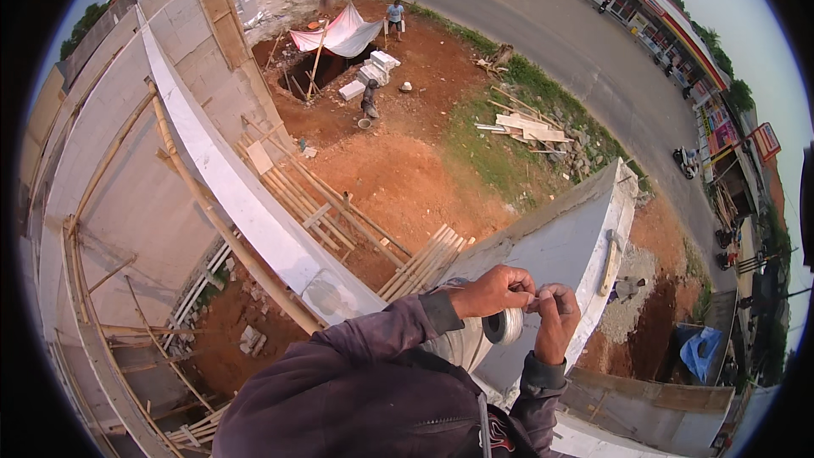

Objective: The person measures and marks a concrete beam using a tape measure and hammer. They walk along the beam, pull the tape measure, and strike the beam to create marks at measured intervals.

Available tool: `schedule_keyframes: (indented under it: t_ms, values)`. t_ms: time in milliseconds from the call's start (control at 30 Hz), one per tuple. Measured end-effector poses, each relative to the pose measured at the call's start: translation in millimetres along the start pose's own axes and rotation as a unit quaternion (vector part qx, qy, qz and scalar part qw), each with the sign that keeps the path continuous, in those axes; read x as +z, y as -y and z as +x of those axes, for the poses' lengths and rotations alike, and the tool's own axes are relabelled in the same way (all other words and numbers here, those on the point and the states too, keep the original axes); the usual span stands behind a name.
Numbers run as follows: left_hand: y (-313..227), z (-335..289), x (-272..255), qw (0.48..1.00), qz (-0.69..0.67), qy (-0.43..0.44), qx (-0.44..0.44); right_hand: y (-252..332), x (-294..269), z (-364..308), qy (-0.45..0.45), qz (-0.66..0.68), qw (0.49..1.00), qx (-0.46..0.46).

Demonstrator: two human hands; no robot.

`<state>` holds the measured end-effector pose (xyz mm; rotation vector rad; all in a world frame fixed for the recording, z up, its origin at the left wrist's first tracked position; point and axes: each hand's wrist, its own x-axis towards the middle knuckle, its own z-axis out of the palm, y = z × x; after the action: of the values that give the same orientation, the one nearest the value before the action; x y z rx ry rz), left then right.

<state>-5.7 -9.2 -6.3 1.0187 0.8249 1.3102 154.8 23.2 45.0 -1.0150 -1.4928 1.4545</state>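
Observation:
In front of my chest, my left hand (498,291) and my right hand (556,321) come together with their fingertips pinched. Between and just under them is a roll of pale string (510,326) with a dark hollow core. Both pinches appear to be on its loose string, though the strand is too fine to follow. Which fingers bear the roll's weight is hidden. Beyond my right hand, a long pale wooden piece (610,263) rests along the top of a grey block wall (543,242).
A long pale wall top (229,187) curves past on my left, with bamboo scaffolding (182,161) beside it. Bamboo poles (428,261) lie below. Far down, people stand near a covered pit (318,72); another person (627,288) is below at right.

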Motion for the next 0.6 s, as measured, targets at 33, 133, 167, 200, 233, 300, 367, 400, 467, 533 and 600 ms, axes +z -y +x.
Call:
schedule_keyframes:
  t_ms: [33, 133, 167, 200, 233, 300, 367, 400, 467, 533, 600]
  values:
    - [-1, 0, 0, 0.999, -0.036, 0.012, -0.01, 0, 0, 1, -0.014, 0.002, 1.0, 0.005]
    - [-7, -4, -6, 0.996, -0.081, -0.021, -0.042, 1, 0, 0, -0.027, -0.005, 1.0, -0.004]
    - [-9, -5, -6, 0.994, -0.088, -0.035, -0.049, 2, 0, 0, -0.023, -0.012, 1.0, 0.004]
    - [-11, -6, -7, 0.994, -0.087, -0.031, -0.052, 3, 0, -1, -0.013, -0.015, 1.0, 0.008]
    - [-12, -6, -6, 0.995, -0.084, -0.032, -0.051, 4, 0, -2, -0.006, -0.016, 1.0, 0.009]
    - [-13, -3, -3, 0.995, -0.078, -0.036, -0.05, 5, 0, -2, -0.014, -0.019, 1.0, 0.015]
    - [-15, -3, -2, 0.995, -0.089, -0.028, -0.044, 5, 1, -1, -0.01, -0.018, 1.0, 0.02]
    - [-16, -3, -2, 0.994, -0.096, -0.025, -0.05, 5, 1, -1, -0.005, -0.017, 0.999, 0.026]
    - [-15, -3, -3, 0.991, -0.116, -0.015, -0.059, 3, 2, 1, 0.005, -0.021, 0.999, 0.043]
    - [-13, -2, -5, 0.991, -0.115, -0.012, -0.069, 2, 2, 2, 0.011, -0.023, 0.999, 0.026]
    - [-11, -1, -7, 0.992, -0.111, 0.011, -0.056, 2, 4, 3, 0.009, -0.045, 0.999, 0.021]
